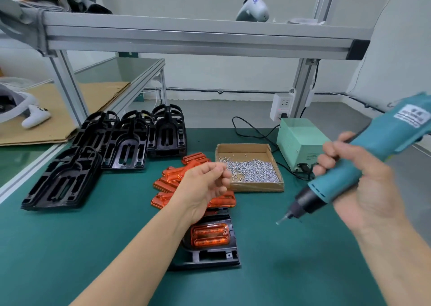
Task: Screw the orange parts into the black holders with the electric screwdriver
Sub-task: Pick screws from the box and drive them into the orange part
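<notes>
A green mat (70,247) covers the bench. Stacks of black holders (126,147) stand at the far left, and one black holder (210,256) lies near the centre with an orange part (209,234) seated in it. Loose orange parts (172,177) are heaped just beyond it, left of a cardboard tray (256,186) of screws (254,171). The right hand (354,179) grips the teal electric screwdriver (345,170), tip tilted down-left above the mat. The left hand (205,186) hovers over the orange heap, fingers curled; whether they pinch a screw cannot be told.
</notes>
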`<action>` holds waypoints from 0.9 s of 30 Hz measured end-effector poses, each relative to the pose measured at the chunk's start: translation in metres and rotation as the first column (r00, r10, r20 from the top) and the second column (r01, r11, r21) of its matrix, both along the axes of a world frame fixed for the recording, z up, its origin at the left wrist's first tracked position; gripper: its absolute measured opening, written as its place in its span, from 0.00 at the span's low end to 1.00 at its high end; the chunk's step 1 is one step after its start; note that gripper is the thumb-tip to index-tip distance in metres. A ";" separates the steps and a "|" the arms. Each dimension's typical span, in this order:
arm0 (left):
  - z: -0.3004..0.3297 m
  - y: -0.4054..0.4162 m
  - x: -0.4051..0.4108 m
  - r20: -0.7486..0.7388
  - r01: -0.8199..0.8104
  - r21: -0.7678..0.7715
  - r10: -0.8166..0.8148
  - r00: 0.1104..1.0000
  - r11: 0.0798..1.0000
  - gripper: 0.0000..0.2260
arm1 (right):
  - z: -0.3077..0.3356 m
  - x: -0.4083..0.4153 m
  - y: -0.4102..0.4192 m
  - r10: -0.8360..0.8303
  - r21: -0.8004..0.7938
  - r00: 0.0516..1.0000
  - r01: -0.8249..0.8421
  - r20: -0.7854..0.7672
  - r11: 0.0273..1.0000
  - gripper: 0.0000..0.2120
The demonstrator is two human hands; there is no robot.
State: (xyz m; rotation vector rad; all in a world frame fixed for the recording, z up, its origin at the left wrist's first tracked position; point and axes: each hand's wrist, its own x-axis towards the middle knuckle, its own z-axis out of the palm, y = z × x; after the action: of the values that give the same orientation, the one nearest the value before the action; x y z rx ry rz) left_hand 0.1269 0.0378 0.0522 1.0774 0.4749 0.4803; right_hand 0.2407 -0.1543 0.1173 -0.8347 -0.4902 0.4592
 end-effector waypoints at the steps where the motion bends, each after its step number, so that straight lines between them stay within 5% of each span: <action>1: -0.001 -0.005 -0.010 0.006 0.010 0.001 -0.010 1.000 1.000 0.05 | 0.002 -0.004 0.005 0.022 0.040 0.999 -0.021 -0.027 0.999 0.08; 9: -0.003 -0.027 -0.066 0.077 -0.069 -0.014 0.070 0.995 0.998 0.06 | 0.010 -0.037 0.039 0.101 0.267 0.995 -0.097 -0.002 0.959 0.04; 27: 0.005 -0.049 -0.085 0.131 -0.101 -0.067 0.110 0.985 0.993 0.07 | 0.017 -0.070 0.046 0.084 0.306 0.992 -0.108 0.091 0.946 0.05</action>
State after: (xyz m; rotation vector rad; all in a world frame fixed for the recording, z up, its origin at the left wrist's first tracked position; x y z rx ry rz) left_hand 0.0423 -0.0111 0.0574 0.9581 0.4262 0.6243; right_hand 0.1703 -0.1081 0.1339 -0.5275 -0.6581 0.4271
